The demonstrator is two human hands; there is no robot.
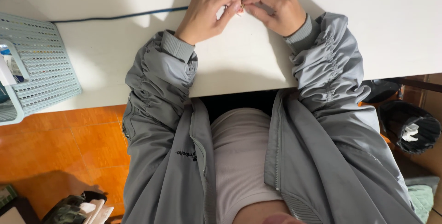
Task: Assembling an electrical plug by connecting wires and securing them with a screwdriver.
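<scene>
Head view: looking straight down on a person seated at a white tabletop, smooth and matte, with a straight near edge.
Left hand: resting on the tabletop near its far edge, fingers curled narrow, thumb and forefinger pinched on a tiny object.
Right hand: just beside the left hand on the tabletop, fingers curled narrow, fingertips meeting the same tiny object.
Tiny object: held between the two sets of fingertips, just above the tabletop; pale with a reddish tint, too small to tell its shape or material.
Sleeves: grey, slick fabric, gathered into ruched folds, with ribbed knit cuffs; forearms lie across the tabletop's near edge.
Top: pale, finely ribbed knit, below the tabletop edge.
Cable: thin, dark blue, lying on the tabletop left of the left hand.
Basket: pale blue-green plastic lattice, rectangular, at the tabletop's left end.
Bin: round, black-lined, below the tabletop's right end.
Floor: glossy orange tiles under the tabletop.
</scene>
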